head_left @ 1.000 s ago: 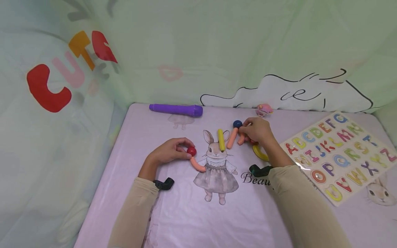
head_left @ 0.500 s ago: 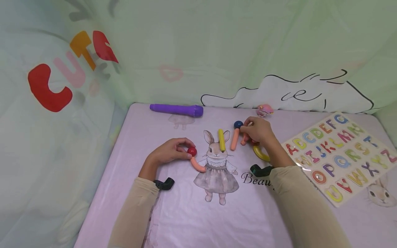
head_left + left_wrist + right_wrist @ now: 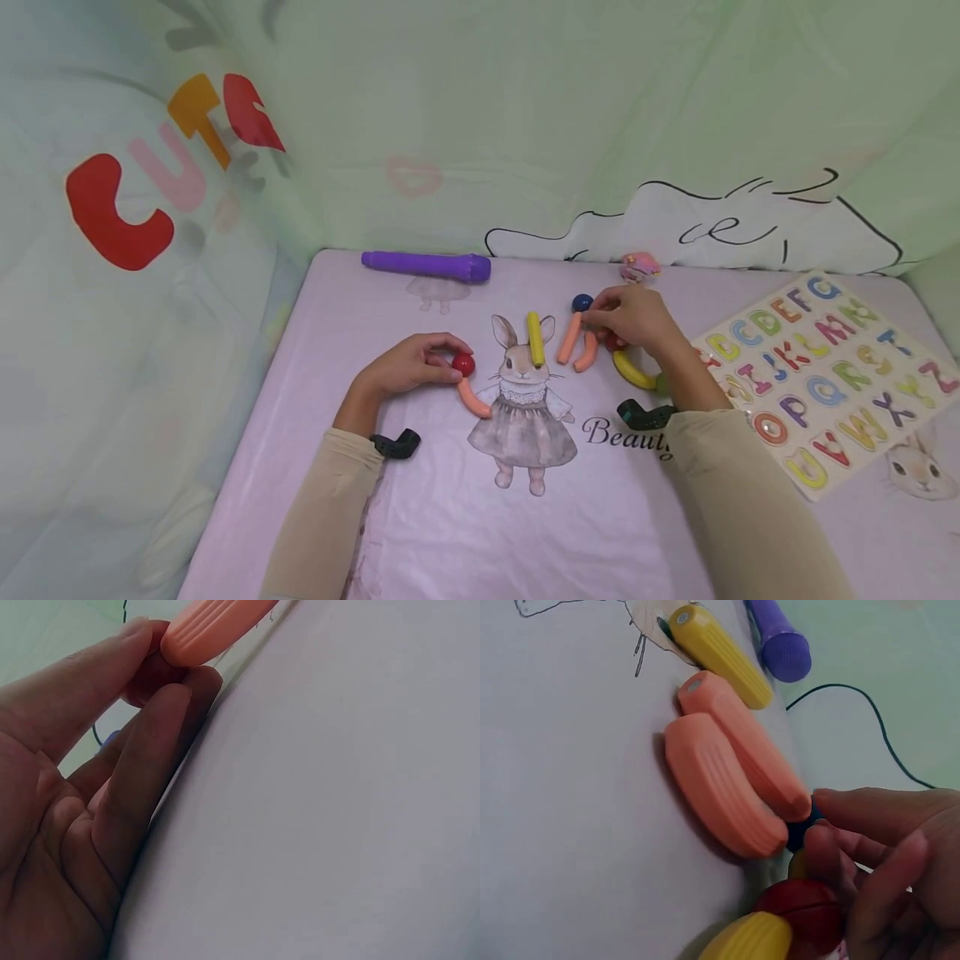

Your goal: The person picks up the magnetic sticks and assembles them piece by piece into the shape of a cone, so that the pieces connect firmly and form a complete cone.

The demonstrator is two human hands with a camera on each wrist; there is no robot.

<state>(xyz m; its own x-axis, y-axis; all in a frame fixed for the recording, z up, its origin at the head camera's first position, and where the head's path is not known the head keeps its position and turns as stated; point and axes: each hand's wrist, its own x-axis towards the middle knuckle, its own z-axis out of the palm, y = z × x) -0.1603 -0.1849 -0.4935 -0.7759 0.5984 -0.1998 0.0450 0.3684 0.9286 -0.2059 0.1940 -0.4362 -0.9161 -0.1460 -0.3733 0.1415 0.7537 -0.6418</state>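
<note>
My left hand (image 3: 408, 364) pinches a red ball (image 3: 463, 365) between thumb and fingers. A curved orange building stick (image 3: 474, 399) extends from that ball over the printed rabbit's sleeve. In the left wrist view, the ridged end of this curved stick (image 3: 210, 634) meets the ball. My right hand (image 3: 626, 315) pinches a blue ball (image 3: 581, 303), mostly hidden by the fingertips in the right wrist view. A straight orange stick (image 3: 746, 742) meets the blue ball. Beside it lies another curved orange stick (image 3: 716, 787). A second red ball (image 3: 810, 915) with a yellow curved stick (image 3: 633, 370) sits under my right hand.
A straight yellow stick (image 3: 535, 338) lies on the rabbit print. A purple toy microphone (image 3: 426, 266) lies at the table's back edge, and a small pink toy (image 3: 640, 267) is at the back right. An alphabet puzzle board (image 3: 825, 437) covers the right side.
My right hand has shifted slightly right, with the blue ball and straight orange stick. The curved orange stick near it now shows more fully, lower down. My left hand has barely moved.
</note>
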